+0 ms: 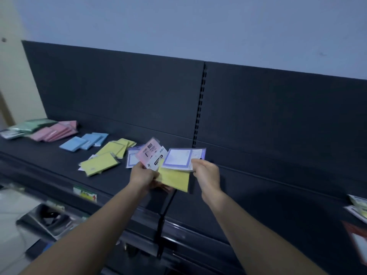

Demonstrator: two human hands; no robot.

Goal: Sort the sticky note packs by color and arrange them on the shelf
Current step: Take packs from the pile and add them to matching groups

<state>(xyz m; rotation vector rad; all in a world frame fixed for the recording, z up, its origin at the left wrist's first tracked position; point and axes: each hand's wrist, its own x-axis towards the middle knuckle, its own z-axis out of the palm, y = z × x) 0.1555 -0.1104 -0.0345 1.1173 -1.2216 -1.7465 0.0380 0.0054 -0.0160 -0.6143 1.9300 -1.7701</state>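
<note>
Left hand: your left hand (142,175) grips a fanned stack (156,165), including a pink pack (148,152) and a yellow pack (175,180), above the shelf's (59,161) front edge.
Right hand: your right hand's (206,173) fingers (196,163) pinch the purple pack (180,158) by its right edge.
Handling: likely light, thin and bendy, with slick wrap. Pinch it flat near an edge.
Destination: the purple pile (132,158) lies just beside the yellow pile (103,162).
</note>
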